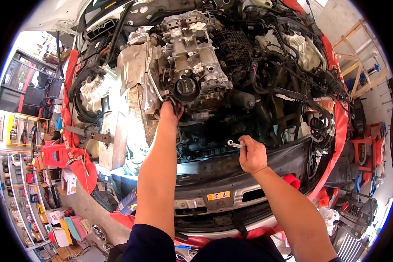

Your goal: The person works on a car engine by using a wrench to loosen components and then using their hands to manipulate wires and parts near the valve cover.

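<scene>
My left hand (pixel 169 113) reaches to the front of the car engine (pixel 192 56), just below the black round oil filler cap (pixel 187 88). Its fingers go in behind metal parts and are mostly hidden, so what they touch does not show. In front of the engine, over the dark gap behind the front crossmember (pixel 205 198), my right hand (pixel 252 156) is closed around a silver wrench (pixel 236 144). The wrench's ring end points left, apart from the engine. A metal heat shield (pixel 133 65) stands left of the engine.
Red protective covers (pixel 334 126) drape both fenders. Loose wiring (pixel 323 122) and hoses crowd the right side of the bay. A blue spray can (pixel 129 203) rests by the left front edge. Shelves (pixel 22 192) with parts stand left, a wooden frame (pixel 358 56) right.
</scene>
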`<action>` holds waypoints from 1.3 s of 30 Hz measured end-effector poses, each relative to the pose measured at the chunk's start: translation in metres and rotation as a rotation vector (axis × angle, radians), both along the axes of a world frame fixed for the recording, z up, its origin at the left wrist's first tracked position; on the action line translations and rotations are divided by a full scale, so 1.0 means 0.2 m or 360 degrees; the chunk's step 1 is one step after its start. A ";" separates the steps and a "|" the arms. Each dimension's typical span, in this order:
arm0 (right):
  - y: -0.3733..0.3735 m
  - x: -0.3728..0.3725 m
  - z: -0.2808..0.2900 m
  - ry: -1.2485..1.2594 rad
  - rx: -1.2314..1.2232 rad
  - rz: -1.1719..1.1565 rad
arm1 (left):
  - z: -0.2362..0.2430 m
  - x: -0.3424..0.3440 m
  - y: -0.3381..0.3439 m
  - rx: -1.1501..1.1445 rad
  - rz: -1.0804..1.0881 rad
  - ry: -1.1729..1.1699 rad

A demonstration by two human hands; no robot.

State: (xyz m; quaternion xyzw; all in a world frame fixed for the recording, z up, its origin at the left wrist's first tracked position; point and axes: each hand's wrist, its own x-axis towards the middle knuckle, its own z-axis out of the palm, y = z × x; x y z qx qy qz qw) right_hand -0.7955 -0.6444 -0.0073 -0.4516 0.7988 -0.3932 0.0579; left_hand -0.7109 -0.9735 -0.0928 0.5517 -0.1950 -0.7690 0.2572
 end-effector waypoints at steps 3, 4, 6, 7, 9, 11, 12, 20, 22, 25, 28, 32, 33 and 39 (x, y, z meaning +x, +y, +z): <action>0.00 0.00 -0.01 0.0017 -0.0010 0.0009 | -0.01 0.00 -0.01 0.0031 -0.0012 -0.0056; 0.00 0.00 -0.01 0.0013 -0.0004 0.0006 | -0.01 0.00 -0.01 0.0028 0.0003 -0.0080; 0.00 0.00 0.00 0.0001 0.0018 0.0001 | -0.01 -0.01 -0.01 0.0027 0.0015 -0.0106; 0.00 0.00 0.00 -0.0003 0.0022 -0.0002 | -0.01 -0.01 -0.01 0.0020 -0.0006 -0.0101; 0.00 0.00 -0.01 -0.0009 0.0012 -0.0012 | 0.00 -0.01 0.00 0.0017 -0.0033 -0.0098; 0.01 -0.01 -0.02 -0.0016 0.0028 -0.0017 | 0.01 0.00 0.01 0.0024 -0.0090 0.0036; 0.01 -0.01 -0.02 -0.0021 0.0031 -0.0010 | 0.01 0.01 0.00 0.0020 -0.0090 0.0033; 0.02 -0.01 -0.01 0.0005 0.0034 -0.0007 | 0.02 -0.03 0.03 0.0008 0.0046 -0.0082; 0.01 0.00 -0.01 0.0001 0.0047 0.0001 | 0.01 0.00 0.01 0.0014 0.0056 -0.0045; 0.00 0.00 0.00 -0.0014 0.0050 0.0006 | -0.01 0.01 -0.01 -0.0048 -0.0052 -0.0036; 0.00 0.00 -0.01 -0.0015 0.0045 -0.0010 | 0.00 -0.01 0.00 -0.0033 -0.0040 -0.0108; 0.01 -0.01 0.00 -0.0015 0.0050 -0.0001 | 0.00 -0.01 0.01 0.0000 -0.0075 -0.0030; 0.00 -0.01 0.00 -0.0019 0.0043 0.0003 | 0.00 0.00 -0.01 0.0013 -0.0050 -0.0008; 0.00 0.01 0.00 -0.0016 0.0035 -0.0002 | -0.05 0.01 -0.02 0.0024 0.0024 -0.0079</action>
